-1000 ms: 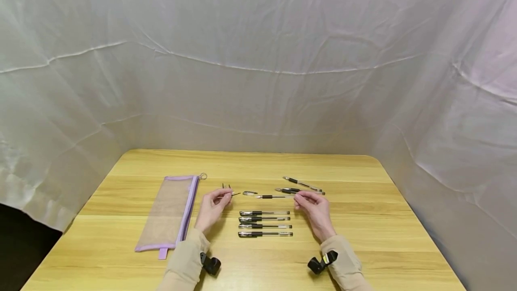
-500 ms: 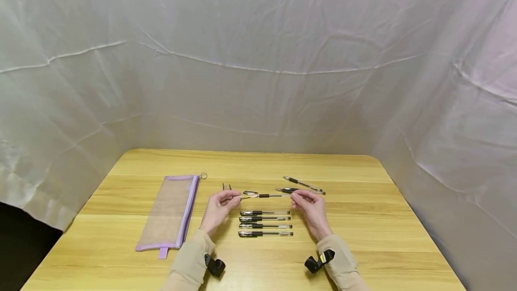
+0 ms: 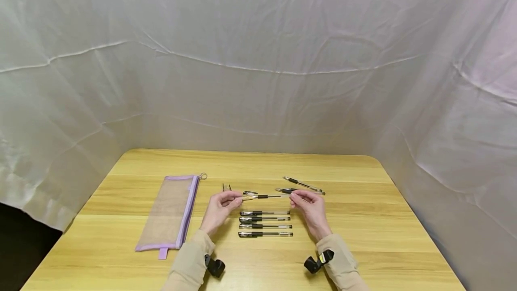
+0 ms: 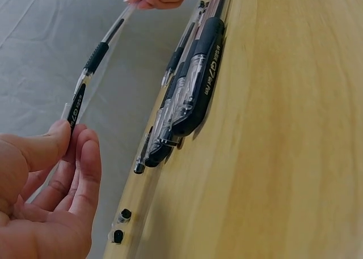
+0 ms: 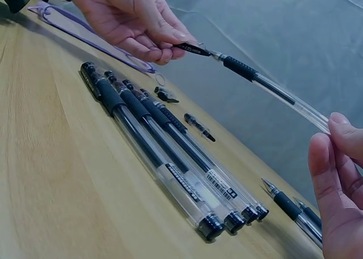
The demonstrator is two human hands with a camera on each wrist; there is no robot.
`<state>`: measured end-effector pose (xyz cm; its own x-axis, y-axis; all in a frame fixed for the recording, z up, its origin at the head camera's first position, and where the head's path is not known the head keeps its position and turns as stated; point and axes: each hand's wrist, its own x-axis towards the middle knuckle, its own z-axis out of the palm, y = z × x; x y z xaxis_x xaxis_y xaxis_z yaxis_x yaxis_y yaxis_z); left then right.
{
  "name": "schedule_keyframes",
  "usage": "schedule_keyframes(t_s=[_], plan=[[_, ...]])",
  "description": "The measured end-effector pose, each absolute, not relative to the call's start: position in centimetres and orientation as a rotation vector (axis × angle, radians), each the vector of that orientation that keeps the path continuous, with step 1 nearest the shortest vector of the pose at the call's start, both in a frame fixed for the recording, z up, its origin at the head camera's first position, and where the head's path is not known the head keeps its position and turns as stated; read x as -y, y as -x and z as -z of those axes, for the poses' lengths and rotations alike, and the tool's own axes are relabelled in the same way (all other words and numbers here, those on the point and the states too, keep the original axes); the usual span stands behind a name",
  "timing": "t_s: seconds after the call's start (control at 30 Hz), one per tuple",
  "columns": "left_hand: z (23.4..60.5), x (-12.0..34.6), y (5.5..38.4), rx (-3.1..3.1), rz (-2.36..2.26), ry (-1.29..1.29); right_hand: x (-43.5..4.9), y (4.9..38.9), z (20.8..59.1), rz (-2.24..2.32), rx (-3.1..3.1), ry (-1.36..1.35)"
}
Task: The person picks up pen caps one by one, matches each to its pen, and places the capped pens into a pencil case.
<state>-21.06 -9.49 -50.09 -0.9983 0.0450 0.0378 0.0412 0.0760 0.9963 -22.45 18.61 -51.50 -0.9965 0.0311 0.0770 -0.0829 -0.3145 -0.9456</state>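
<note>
Head view: we see the left hand (image 3: 221, 210) pinching a black cap (image 3: 247, 199) and the right hand (image 3: 310, 210) pinching the rear end of an uncapped pen (image 3: 264, 196). The pen lies level between the two hands, tip toward the left. Nearer the person, four capped pens (image 3: 254, 226) lie in a row on the tabletop (image 3: 363, 237). We note a purple mesh pouch (image 3: 167, 214) to the left, a loose cap (image 3: 250, 192) just beyond the held pen, two more caps (image 3: 226, 187) beyond the left hand, and two bare-tipped pens (image 3: 296, 182) beyond the right hand.

Left wrist view: we find the cap between thumb and fingers, its end at the pen tip. We cannot tell whether the tip has entered.

Right wrist view: thumb and fingers grip the clear barrel end; pen and cap are nearly in line, raised above the tabletop. We read a barcode label on one capped pen.
</note>
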Motion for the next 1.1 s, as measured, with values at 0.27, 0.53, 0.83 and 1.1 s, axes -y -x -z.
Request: schedule_keyframes(t_s=[0.27,0.53,0.83,1.1], plan=[[50.09,9.4,20.99,-2.322,-2.083,-0.119,-18.37,22.36,51.53,-2.489,1.809,-0.042],[50.0,9.33,20.95,-2.321,-2.052,-0.129,-18.21,22.3,51.43,-2.495,1.815,-0.041],[50.0,9.32,20.92,-2.297,-2.052,-0.199,-18.06,22.32,51.38,-2.498,1.83,-0.005],[50.17,9.19,20.98,-2.287,-2.036,-0.204,-18.08,22.32,51.48,-2.5,1.844,-0.033]])
